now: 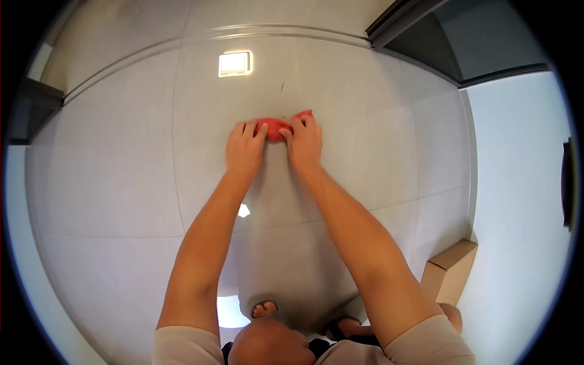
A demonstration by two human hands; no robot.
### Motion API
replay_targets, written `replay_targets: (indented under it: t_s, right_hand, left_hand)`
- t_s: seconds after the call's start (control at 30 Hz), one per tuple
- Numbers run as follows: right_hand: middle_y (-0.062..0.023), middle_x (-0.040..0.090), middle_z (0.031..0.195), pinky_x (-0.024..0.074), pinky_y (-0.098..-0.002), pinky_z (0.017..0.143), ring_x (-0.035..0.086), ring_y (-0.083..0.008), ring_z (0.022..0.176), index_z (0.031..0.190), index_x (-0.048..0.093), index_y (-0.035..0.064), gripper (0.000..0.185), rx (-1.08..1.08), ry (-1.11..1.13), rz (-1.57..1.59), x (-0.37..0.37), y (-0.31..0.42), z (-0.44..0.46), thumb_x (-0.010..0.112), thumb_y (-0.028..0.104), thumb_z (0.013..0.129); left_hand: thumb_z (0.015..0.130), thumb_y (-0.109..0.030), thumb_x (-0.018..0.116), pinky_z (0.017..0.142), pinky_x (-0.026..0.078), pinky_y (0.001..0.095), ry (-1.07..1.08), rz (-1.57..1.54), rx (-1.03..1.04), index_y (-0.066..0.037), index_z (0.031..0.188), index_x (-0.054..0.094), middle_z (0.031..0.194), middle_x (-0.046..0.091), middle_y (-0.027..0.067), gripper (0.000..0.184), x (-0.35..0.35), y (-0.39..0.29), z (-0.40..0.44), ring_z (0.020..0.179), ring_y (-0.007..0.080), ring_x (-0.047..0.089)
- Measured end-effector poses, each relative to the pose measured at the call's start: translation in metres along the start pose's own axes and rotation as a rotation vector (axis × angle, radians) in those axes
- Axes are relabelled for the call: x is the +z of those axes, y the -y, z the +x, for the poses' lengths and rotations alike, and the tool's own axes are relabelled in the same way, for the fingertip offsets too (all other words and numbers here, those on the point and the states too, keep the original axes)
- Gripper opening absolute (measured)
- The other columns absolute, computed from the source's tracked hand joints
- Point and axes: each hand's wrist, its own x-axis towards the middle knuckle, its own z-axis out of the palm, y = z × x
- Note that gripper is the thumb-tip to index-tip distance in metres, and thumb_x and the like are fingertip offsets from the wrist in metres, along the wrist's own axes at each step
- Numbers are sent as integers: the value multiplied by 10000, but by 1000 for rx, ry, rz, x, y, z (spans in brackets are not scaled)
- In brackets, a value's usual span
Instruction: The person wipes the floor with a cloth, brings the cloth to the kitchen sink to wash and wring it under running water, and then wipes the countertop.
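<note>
A bunched red cloth [273, 128] is stretched between my two hands, just above or on the pale tiled floor; I cannot tell whether it touches the tiles. My left hand [244, 146] grips its left end, with the thumb pressed on the near side. On the other end, my right hand [306, 146] pinches the cloth between thumb and fingers. A small red corner sticks up beyond the right fingers. Part of the cloth is hidden under both hands.
Light grey tiles [115, 176] spread around me. A door track [274, 30] crosses the floor ahead, with a dark-framed glass door [486, 36] at upper right. A cardboard box [453, 267] stands against the white wall [517, 194]. My bare foot [264, 309] shows below.
</note>
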Motion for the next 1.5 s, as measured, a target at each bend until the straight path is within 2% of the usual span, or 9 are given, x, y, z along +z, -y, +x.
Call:
replay_targets:
  t_s: [0.13,0.33,0.53,0.67,0.87,1.03,1.27,1.37,1.5]
  right_hand:
    - [-149,608,1158,515,-492,928,569,-391,1094,1064,719,63,276,28,79,28,-4,-11,34,837,205,858]
    - [-180,592,1240,511,-491,992,577,-406,1158,1079,714,43,262,80,-121,139,-16,-4,-39,781,239,919]
    - [-204,569,1344,512,-501,1014,593,-417,1185,1263,641,71,393,401,2,21,-55,47,-23,724,324,974]
    - [-197,589,1346,505,-489,1018,624,-418,1182,1379,575,85,485,658,66,21,-41,51,10,736,262,957]
    - [-154,621,1256,531,-495,948,656,-392,1119,1142,586,97,291,832,-39,-43,-22,8,19,759,167,919]
    - [-143,605,1234,535,-497,908,656,-401,1078,1154,575,110,270,743,6,-57,-23,-21,54,720,113,926]
    - [-129,621,1162,532,-475,878,652,-383,1046,1064,610,120,216,441,128,109,-28,-32,105,699,22,893]
    - [-138,620,1159,533,-478,875,646,-397,1039,1087,612,123,231,303,223,87,-19,-32,136,696,22,896]
    - [-147,626,1225,536,-478,912,643,-391,1062,1199,623,119,336,209,249,112,-11,-34,153,717,49,884]
  left_hand:
    - [934,-114,634,1012,533,431,302,66,-81,-138,1234,738,1299,679,49,318,-7,-3,43,1195,280,618]
    - [978,-161,588,1159,426,478,417,136,152,-174,1382,653,1519,571,76,409,-16,8,0,1296,303,583]
    - [940,-178,641,1170,403,513,771,104,-86,-198,1415,644,1595,473,151,476,-60,-21,21,1380,422,485]
    - [919,-157,689,1160,410,528,698,-166,-388,-167,1344,706,1550,489,197,426,-54,-32,20,1365,481,456]
    - [941,-162,709,1149,423,521,360,-158,-394,-124,1222,773,1512,507,216,291,1,-61,17,1336,484,461]
    - [958,-173,715,1113,463,503,210,-129,-438,-102,1110,814,1483,549,182,195,17,-77,34,1349,448,472]
    - [949,-114,724,1113,483,465,204,-212,-408,-52,1071,803,1510,571,143,158,20,-63,73,1437,399,470]
    - [924,-36,717,1111,492,449,205,-276,-428,-45,1062,793,1494,596,127,157,27,-48,100,1464,367,470]
    - [902,-26,718,1118,475,449,202,-294,-402,-21,1075,781,1462,604,169,184,31,-26,117,1416,409,491]
